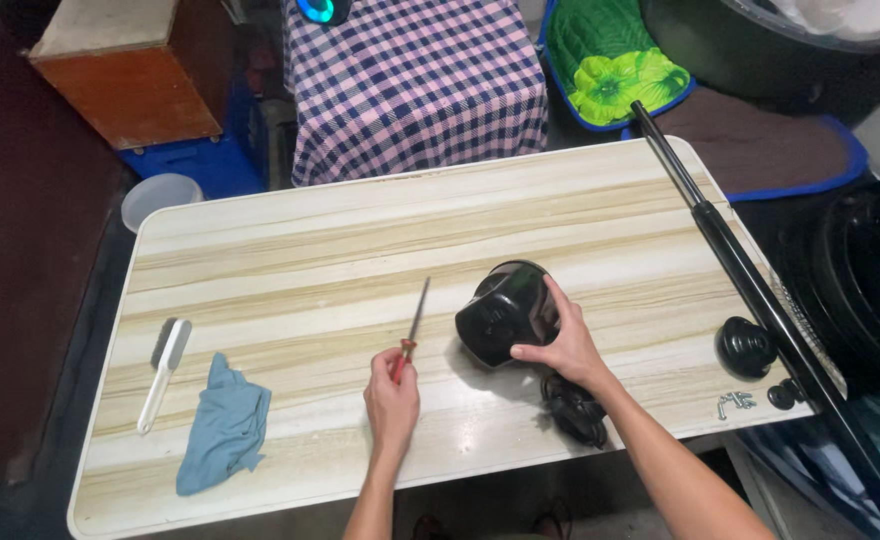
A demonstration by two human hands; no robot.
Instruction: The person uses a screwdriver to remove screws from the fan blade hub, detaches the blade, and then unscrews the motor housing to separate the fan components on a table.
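Note:
My left hand (392, 398) grips the red handle of a thin screwdriver (415, 322) whose metal shaft lies on the pale wooden table (360, 230), pointing away from me. My right hand (564, 343) holds a glossy black rounded housing (505, 310) near the table's middle, fingers along its right side. A coiled black cord (572, 408) lies just below that hand, partly hidden by my forearm.
A white-handled brush (165, 368) and a blue cloth (224, 425) lie at the left. A black knob (745, 346), a small black cap (783, 394) and a few screws (735, 402) sit at the right, beside a long black rod (750, 275). A checked cloth-covered table (415, 85) stands behind.

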